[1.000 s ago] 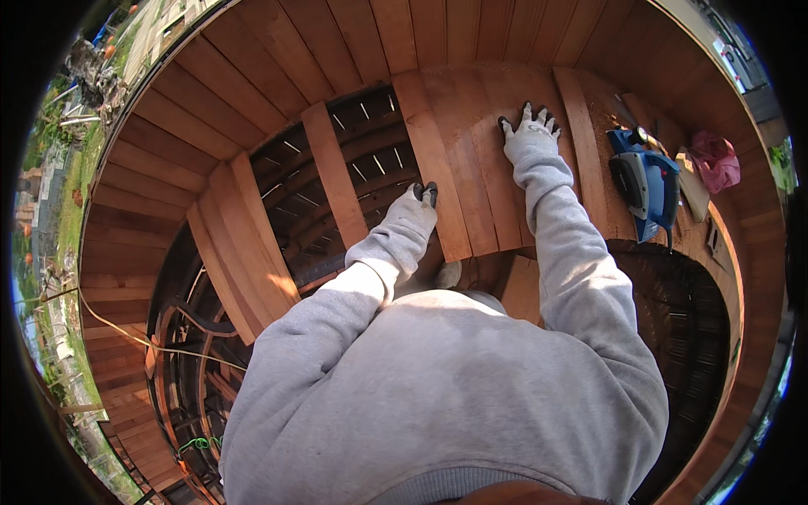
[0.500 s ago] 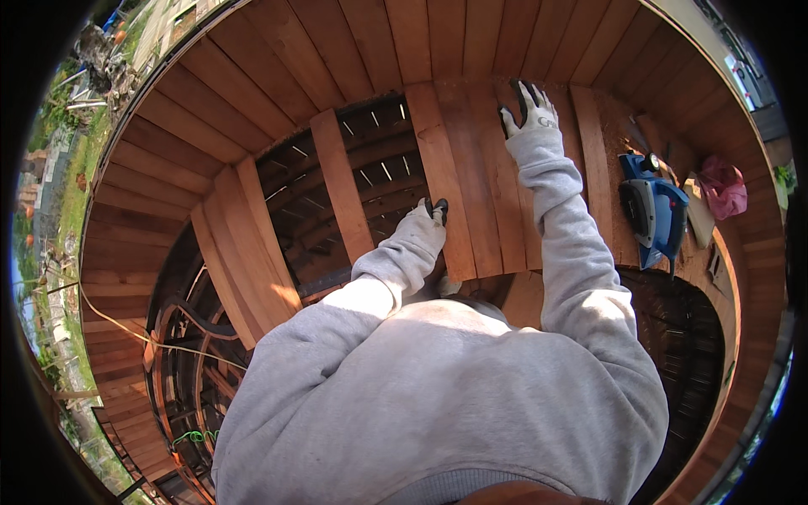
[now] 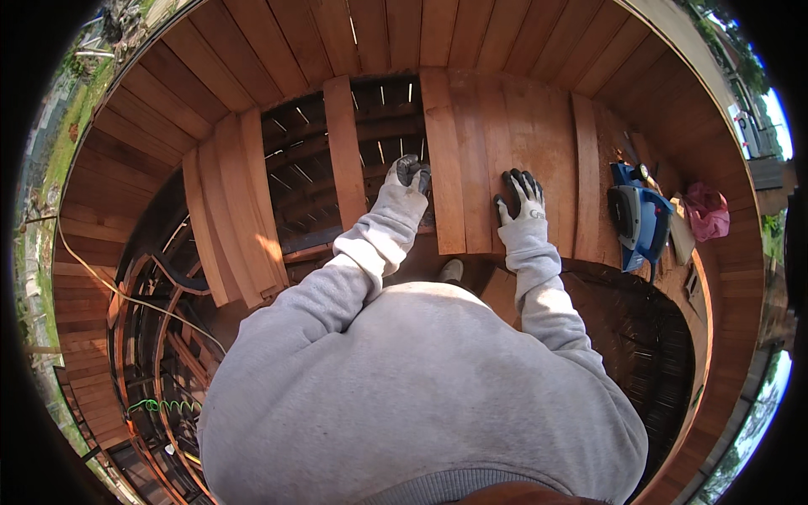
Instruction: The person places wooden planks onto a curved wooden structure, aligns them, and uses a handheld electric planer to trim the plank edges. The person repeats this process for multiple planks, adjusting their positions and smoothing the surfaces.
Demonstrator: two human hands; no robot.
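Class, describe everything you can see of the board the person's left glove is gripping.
The board is a long, flat plank of reddish-brown wood, smooth-faced with straight grain. It lies flat, running away from the person, as the leftmost of several like boards laid side by side. Its left edge borders an open gap showing dark framing below. The left hand, gloved, curls over that edge near the near end. The right hand, gloved, rests flat on the neighbouring boards to its right. The near end is cut square.

Bright, hard daylight falls on the wooden deck boards (image 3: 522, 126), warm and glossy. The gap in the deck (image 3: 379, 118) is dark, with small sunlit slits. Boards bend toward the black fisheye rim; the centre is sharp.
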